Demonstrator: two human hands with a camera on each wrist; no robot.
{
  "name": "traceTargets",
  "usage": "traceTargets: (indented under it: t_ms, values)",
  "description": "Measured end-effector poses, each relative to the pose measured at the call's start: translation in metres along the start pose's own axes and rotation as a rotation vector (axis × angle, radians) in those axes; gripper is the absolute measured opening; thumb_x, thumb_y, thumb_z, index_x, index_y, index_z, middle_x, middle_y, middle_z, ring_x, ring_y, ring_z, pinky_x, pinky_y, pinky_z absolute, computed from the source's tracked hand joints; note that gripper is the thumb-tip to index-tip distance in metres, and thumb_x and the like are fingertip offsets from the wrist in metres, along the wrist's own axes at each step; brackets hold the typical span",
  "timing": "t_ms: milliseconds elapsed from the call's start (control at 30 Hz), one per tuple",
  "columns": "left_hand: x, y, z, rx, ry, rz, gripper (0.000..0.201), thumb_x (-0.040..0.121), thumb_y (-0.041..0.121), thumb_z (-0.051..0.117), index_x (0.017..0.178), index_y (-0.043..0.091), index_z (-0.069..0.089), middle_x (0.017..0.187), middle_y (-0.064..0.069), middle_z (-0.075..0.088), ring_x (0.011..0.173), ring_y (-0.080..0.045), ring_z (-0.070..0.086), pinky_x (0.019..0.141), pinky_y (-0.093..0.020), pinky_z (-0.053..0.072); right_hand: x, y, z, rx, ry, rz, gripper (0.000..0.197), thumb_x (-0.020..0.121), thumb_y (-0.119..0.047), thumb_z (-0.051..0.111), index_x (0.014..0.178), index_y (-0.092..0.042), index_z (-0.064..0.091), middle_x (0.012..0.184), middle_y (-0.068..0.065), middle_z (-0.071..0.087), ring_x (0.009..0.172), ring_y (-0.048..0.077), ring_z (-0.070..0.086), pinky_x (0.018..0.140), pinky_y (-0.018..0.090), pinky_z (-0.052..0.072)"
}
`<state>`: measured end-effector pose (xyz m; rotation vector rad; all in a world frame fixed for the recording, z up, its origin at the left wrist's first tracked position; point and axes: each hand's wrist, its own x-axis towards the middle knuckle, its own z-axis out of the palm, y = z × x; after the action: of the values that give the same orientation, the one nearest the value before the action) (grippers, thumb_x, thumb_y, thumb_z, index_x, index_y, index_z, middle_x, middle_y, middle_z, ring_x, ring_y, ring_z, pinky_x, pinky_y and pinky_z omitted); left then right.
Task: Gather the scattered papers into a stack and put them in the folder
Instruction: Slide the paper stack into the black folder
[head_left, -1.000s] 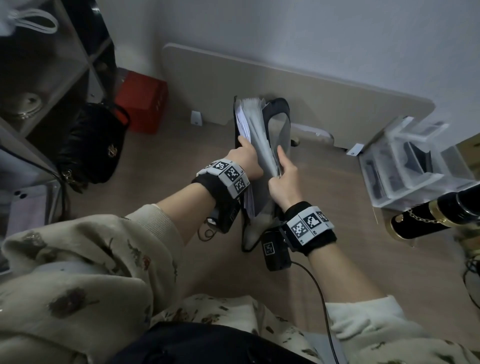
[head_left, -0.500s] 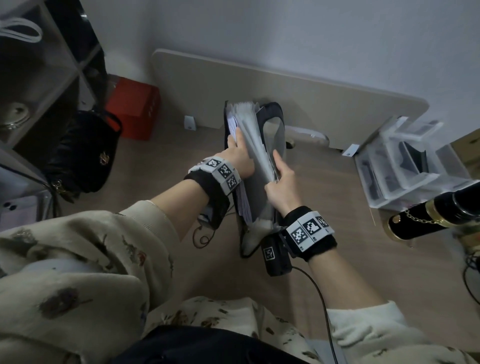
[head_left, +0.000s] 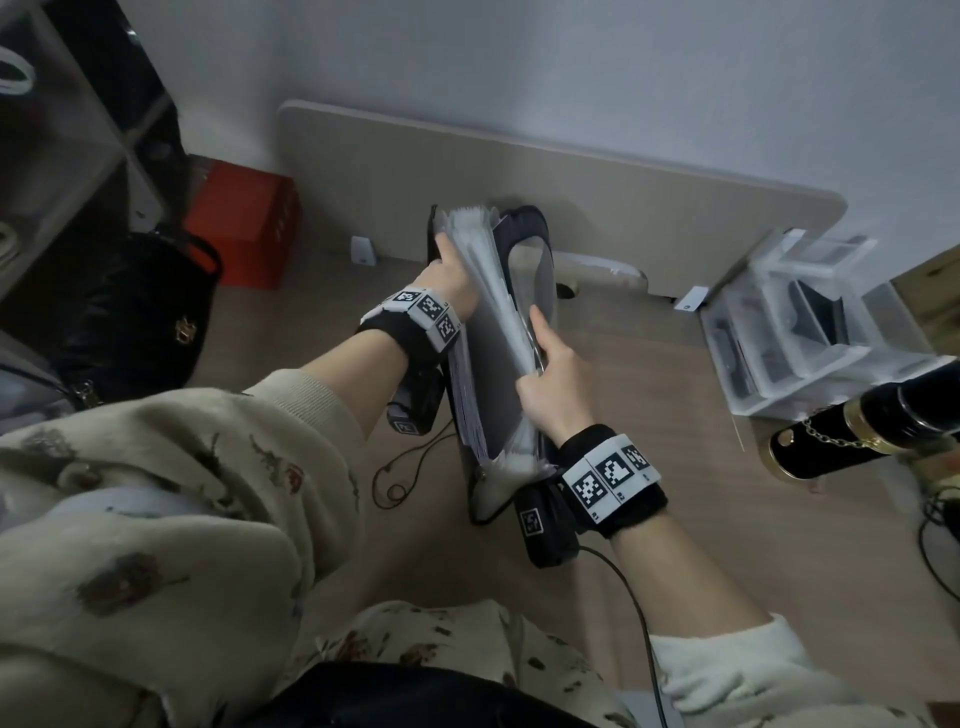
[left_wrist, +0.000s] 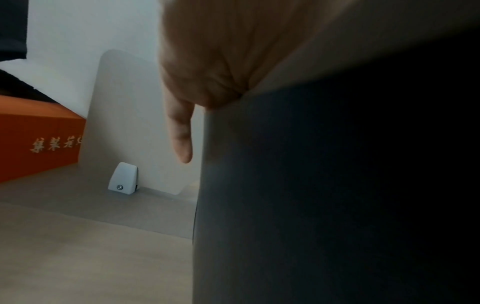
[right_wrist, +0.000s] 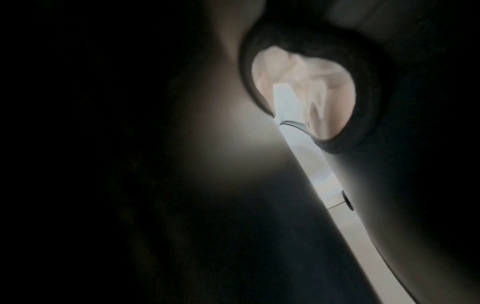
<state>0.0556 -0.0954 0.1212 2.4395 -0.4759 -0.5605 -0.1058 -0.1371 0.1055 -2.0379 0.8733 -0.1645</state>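
We held the folder (head_left: 524, 260) upright on the desk (head_left: 675, 519). Our left hand (head_left: 452, 280) gripped its left side beside the papers (head_left: 470, 384). Our right hand (head_left: 553, 384) pinched the pockets.

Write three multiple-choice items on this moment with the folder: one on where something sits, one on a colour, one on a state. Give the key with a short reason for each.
1. Where is the red box?
A. on the desk, left of the folder
B. inside the clear plastic organizer
C. in the person's lap

2. What colour is the handbag at the left?
A. white
B. black
C. red

3. How is the folder held?
A. lying shut and flat, with no hand on it
B. upright on the desk, spread open by both hands
C. lifted overhead by one hand

Key:
1 A, the box stands on the desk by the back panel, left of the folder.
2 B, it is glossy black with a gold clasp.
3 B, the left hand grips the papers side and the right hand the other side.
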Motion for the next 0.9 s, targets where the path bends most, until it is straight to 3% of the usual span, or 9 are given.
traceTargets:
  t_ms: [133,267,367,533,733,900]
  values:
    - [-0.005,0.002,0.005,-0.031,0.074,0.054,0.066,0.097,0.018,0.04,0.15,0.006,0.003,0.132,-0.025,0.052,0.115,-0.038,0.055,0.094,-0.042,0.043,-0.004,-0.007,-0.004,-0.017,0.006,-0.012,0.092,0.058,-0.014,0.037,0.145,-0.044,0.026,0.133,0.006,0.056,0.093,0.036,0.062,0.09,0.05,0.05]
    - [-0.021,0.005,0.005,-0.062,-0.035,0.026,0.077,0.094,0.021,0.048,0.151,0.011,-0.002,0.132,-0.025,0.051,0.116,-0.038,0.054,0.096,-0.043,0.043,-0.003,-0.006,-0.007,-0.014,0.015,-0.011,0.09,0.061,-0.009,0.039,0.145,-0.041,0.029,0.136,0.005,0.054,0.099,0.035,0.061,0.092,0.048,0.05]
    - [-0.045,0.004,0.009,0.015,-0.143,0.083,0.086,0.091,0.024,0.054,0.15,0.009,-0.006,0.128,-0.023,0.055,0.11,-0.036,0.058,0.089,-0.04,0.045,-0.002,-0.006,-0.008,-0.023,0.016,0.002,0.087,0.065,-0.005,0.042,0.145,-0.039,0.031,0.136,0.006,0.054,0.113,0.029,0.057,0.1,0.045,0.045]
    - [-0.068,0.004,0.022,0.193,-0.2,0.15,0.089,0.088,0.017,0.044,0.145,0.003,-0.022,0.101,-0.016,0.064,0.071,-0.027,0.056,0.071,-0.037,0.045,-0.003,-0.01,-0.01,-0.06,0.018,0.007,0.084,0.072,0.0,0.045,0.146,-0.036,0.031,0.133,0.008,0.057,0.123,0.027,0.051,0.106,0.042,0.04]
    - [-0.074,0.008,0.016,0.199,-0.166,0.125,0.086,0.09,0.01,0.042,0.145,0.003,-0.023,0.115,-0.019,0.06,0.078,-0.026,0.052,0.072,-0.036,0.044,-0.006,-0.012,-0.012,-0.085,0.019,-0.007,0.085,0.072,0.0,0.045,0.147,-0.036,0.03,0.134,0.008,0.056,0.12,0.028,0.052,0.103,0.042,0.042]
    - [-0.078,0.006,0.017,0.203,-0.145,0.131,0.087,0.09,0.01,0.043,0.146,0.002,-0.022,0.112,-0.02,0.06,0.075,-0.025,0.05,0.069,-0.034,0.04,-0.008,-0.01,-0.012,-0.077,0.027,-0.007,0.084,0.072,0.001,0.045,0.147,-0.036,0.03,0.136,0.006,0.055,0.123,0.027,0.051,0.105,0.042,0.041]
